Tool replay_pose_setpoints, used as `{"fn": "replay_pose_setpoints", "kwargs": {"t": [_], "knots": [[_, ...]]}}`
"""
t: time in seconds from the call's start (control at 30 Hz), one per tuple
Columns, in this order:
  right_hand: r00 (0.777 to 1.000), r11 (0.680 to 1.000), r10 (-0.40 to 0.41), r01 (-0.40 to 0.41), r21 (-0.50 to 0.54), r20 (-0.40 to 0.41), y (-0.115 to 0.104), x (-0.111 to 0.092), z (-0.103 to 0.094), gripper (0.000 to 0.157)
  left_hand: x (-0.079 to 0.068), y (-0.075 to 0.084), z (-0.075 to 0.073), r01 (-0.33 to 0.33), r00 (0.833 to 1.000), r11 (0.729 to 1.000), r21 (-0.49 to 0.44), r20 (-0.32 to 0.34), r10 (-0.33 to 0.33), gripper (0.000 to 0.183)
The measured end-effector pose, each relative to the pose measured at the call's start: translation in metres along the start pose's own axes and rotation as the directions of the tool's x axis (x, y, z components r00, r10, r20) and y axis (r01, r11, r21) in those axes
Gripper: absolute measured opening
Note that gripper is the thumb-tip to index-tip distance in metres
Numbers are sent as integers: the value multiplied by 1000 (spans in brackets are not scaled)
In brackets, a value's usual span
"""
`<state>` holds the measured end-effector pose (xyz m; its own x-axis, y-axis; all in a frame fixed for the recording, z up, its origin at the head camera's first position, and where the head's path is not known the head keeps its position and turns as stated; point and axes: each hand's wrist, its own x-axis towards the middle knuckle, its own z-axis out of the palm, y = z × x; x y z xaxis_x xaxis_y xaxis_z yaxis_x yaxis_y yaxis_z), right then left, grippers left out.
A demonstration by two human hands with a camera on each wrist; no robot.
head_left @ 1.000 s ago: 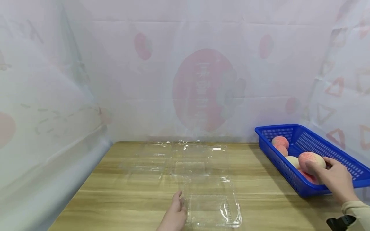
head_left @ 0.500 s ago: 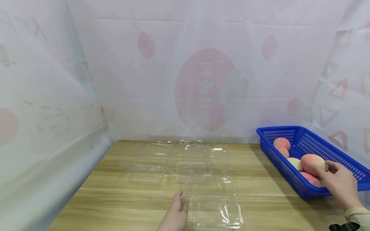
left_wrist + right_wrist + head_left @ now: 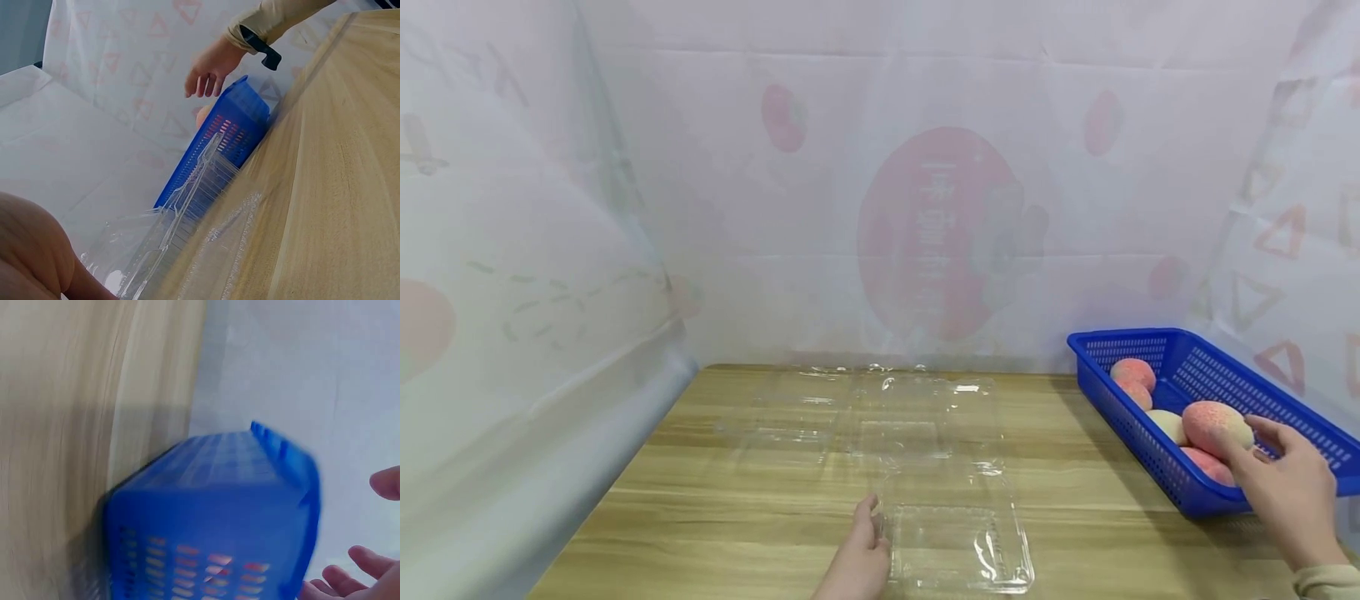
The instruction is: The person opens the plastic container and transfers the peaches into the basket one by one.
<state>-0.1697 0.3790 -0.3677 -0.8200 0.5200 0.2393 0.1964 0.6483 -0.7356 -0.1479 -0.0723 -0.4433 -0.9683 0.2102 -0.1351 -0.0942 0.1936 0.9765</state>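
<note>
My left hand [image 3: 857, 554] rests at the left edge of an open clear plastic clamshell box [image 3: 955, 546], its fingers fairly straight against the wall. In the left wrist view the same box [image 3: 181, 212] stands beside that hand [image 3: 37, 250]. My right hand [image 3: 1285, 483] is over the near end of a blue basket [image 3: 1131, 442], by a pink-and-cream peach [image 3: 1213, 423] that sits on top of others. In the right wrist view its thumb [image 3: 387, 483] and fingers [image 3: 362, 565] stand apart, with no peach visible between them.
More peaches [image 3: 1133, 372] lie along the basket's left side. Further clear boxes [image 3: 898, 417] stand at the back of the wooden table [image 3: 700, 517], their outlines hard to separate. A printed white cloth [image 3: 760, 208] hangs behind and at both sides.
My right hand has drifted slightly down and right relative to the basket, and its wristband has left the head view. The peach keeps its place in the basket. The left hand stays at the box.
</note>
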Motion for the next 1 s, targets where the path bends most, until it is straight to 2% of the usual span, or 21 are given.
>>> {"fn": "replay_pose_setpoints", "kwargs": {"t": [0.2, 0.3, 0.37, 0.43, 0.57, 0.77, 1.0], "knots": [[998, 986, -26, 33, 160, -50, -25, -31, 7, 70, -3, -2, 2, 3, 1000, 1000, -16, 11, -3, 59], [994, 953, -108, 113, 281, -34, -38, -42, 11, 54, -5, -3, 1, -4, 1000, 1000, -28, 23, 5, 60], [984, 929, -176, 174, 326, -23, -46, -48, 13, 46, -5, -3, 0, -23, 999, 999, -30, 25, 24, 61], [970, 911, -244, 234, 340, -15, -52, -54, 15, 40, -4, -3, -1, -46, 999, 999, -23, 21, 46, 61], [949, 904, -316, 301, 304, -1, -59, -63, 21, 40, -3, -4, 1, -59, 998, 998, -4, 2, 59, 61], [943, 918, -312, 268, 292, 118, -66, -78, 34, 44, -3, -3, 3, -48, 999, 999, -12, -18, 48, 61], [902, 912, -331, 231, 338, 277, -81, -89, 56, 45, -4, 1, 5, -49, 998, 998, -39, -44, 47, 62]]}}
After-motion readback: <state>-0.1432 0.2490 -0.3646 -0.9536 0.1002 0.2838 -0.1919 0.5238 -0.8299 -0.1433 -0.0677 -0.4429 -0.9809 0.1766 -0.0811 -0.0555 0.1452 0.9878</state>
